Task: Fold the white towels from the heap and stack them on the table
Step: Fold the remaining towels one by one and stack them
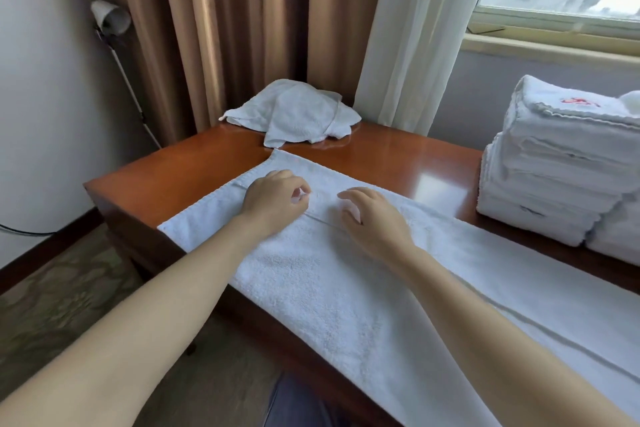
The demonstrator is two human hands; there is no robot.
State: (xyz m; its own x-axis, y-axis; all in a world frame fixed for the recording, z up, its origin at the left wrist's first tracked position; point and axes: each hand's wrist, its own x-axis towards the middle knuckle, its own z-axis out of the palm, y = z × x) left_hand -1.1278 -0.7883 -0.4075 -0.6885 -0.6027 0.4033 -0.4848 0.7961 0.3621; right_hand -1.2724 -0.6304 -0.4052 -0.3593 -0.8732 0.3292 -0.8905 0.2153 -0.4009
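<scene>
With left hand (273,199) curled (pinch unclear) and right hand (375,220) loosely spread, the white towel (329,288) overhung the table (194,177) at 5 o'clock and risked sliding off.

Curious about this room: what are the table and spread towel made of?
Table: apparently wood, maybe veneer, with glossy reddish-brown varnish; window light reflects off it. Towel: likely cotton terry, matte white; nubbly looped pile and a woven band show.

Right edge cuts folded stack (561,163), spread towel (346,288).
</scene>
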